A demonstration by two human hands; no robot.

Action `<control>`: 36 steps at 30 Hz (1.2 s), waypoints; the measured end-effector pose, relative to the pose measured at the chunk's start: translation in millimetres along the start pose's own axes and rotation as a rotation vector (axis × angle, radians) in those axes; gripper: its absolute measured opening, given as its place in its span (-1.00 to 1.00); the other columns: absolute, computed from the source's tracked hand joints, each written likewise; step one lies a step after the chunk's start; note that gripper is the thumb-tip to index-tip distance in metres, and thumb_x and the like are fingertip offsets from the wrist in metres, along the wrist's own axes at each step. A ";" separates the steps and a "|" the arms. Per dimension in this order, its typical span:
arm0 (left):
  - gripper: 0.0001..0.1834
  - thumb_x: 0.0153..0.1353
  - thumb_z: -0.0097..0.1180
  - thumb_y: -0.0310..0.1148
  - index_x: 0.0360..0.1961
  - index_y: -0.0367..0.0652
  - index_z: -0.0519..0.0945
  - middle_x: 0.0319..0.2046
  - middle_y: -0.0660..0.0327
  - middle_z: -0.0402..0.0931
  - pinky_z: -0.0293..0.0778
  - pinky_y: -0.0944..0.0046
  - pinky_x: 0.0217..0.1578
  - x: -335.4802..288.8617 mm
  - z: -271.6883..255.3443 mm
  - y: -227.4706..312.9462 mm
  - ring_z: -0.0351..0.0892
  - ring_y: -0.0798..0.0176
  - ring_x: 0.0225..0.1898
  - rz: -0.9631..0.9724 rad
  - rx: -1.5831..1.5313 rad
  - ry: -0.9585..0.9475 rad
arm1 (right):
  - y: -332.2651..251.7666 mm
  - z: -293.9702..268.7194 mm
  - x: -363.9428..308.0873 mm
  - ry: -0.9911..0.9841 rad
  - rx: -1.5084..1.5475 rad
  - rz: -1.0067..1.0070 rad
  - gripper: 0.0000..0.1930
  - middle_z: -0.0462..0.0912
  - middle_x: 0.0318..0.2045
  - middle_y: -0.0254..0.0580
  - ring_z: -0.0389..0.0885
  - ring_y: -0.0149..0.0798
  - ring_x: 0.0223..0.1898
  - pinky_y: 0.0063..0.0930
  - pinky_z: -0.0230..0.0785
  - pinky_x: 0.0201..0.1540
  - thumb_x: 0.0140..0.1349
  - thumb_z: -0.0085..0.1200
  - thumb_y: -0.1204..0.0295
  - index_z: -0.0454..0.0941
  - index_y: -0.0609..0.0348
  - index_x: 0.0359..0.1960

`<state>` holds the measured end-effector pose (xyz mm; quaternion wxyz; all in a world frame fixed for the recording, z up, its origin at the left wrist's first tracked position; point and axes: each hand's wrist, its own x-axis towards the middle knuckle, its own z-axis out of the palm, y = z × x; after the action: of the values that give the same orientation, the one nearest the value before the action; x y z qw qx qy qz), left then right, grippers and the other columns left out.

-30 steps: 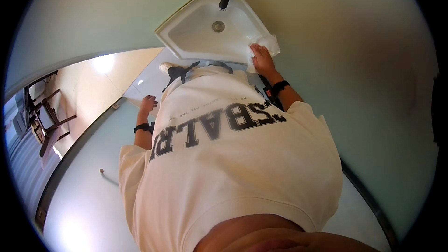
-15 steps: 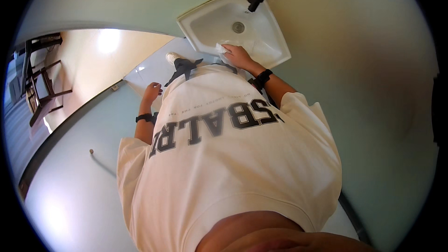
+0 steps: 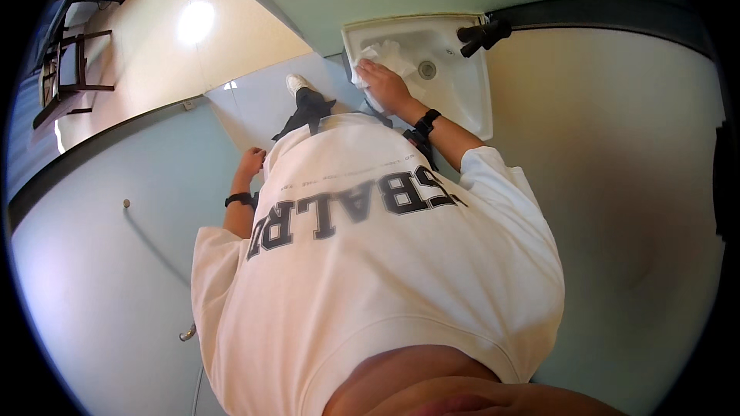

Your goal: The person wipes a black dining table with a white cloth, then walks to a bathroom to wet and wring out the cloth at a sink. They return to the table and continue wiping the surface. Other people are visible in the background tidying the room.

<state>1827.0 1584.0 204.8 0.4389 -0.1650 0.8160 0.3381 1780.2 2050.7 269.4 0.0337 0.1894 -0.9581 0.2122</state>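
My right hand (image 3: 384, 86) presses a crumpled white tissue (image 3: 381, 54) against the left inner side and rim of the white corner sink (image 3: 456, 108). Its fingers wrap over the tissue, which bunches out ahead of them. The metal drain (image 3: 427, 70) lies just right of that hand, and a black faucet (image 3: 482, 35) reaches over the basin's far right corner. My left hand (image 3: 250, 162) hangs low beside the hem of my white shirt (image 3: 370, 262). Its fingers are loosely curled, partly hidden, with nothing seen in them.
Pale green walls close in around me, and a door panel (image 3: 116, 254) with a small round knob (image 3: 126, 204) stands at the left. Beyond the doorway, a dark wooden chair (image 3: 73, 69) stands on a shiny beige floor (image 3: 154, 46). One white shoe (image 3: 296, 83) shows on light tiles.
My right hand has moved with the tissue from the sink's front edge farther in, onto its left side. The tissue looks more spread out. The view has shifted, and my left hand stays low.
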 end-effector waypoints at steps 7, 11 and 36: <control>-0.61 0.25 0.03 -0.19 -0.12 -0.32 0.61 -0.44 0.13 0.62 0.42 0.24 -0.56 8.7 1.8 -19.8 0.57 0.27 -0.49 0.005 0.043 0.006 | 9.2 5.2 40.0 0.072 -0.044 -0.076 -0.56 0.52 0.15 -0.03 0.46 -0.06 0.21 -0.19 0.26 0.30 0.17 0.06 0.46 0.46 0.19 0.14; -0.60 0.28 0.02 -0.13 -0.03 -0.20 0.59 -0.29 0.17 0.66 0.49 0.19 -0.29 18.3 -5.5 -7.3 0.60 0.26 -0.31 -0.151 -0.041 -0.098 | 22.2 -5.1 55.7 0.041 -0.061 -0.053 -0.56 0.51 0.16 -0.03 0.43 -0.06 0.23 -0.11 0.22 0.32 0.17 0.04 0.46 0.44 0.20 0.13; -0.63 0.25 0.04 -0.19 -0.11 -0.27 0.62 -0.38 0.13 0.65 0.49 0.27 -0.47 18.7 -21.0 29.4 0.62 0.27 -0.41 -0.047 -0.056 -0.008 | 90.8 1.7 26.9 0.293 -0.053 0.500 -0.49 0.30 0.29 0.27 0.22 0.21 0.34 -0.05 0.02 0.40 0.19 -0.03 0.53 0.32 0.42 0.22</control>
<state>1787.2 1591.0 209.4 0.4453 -0.1951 0.8002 0.3511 1721.1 2116.8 236.0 0.1236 -0.0860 -0.9652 0.2139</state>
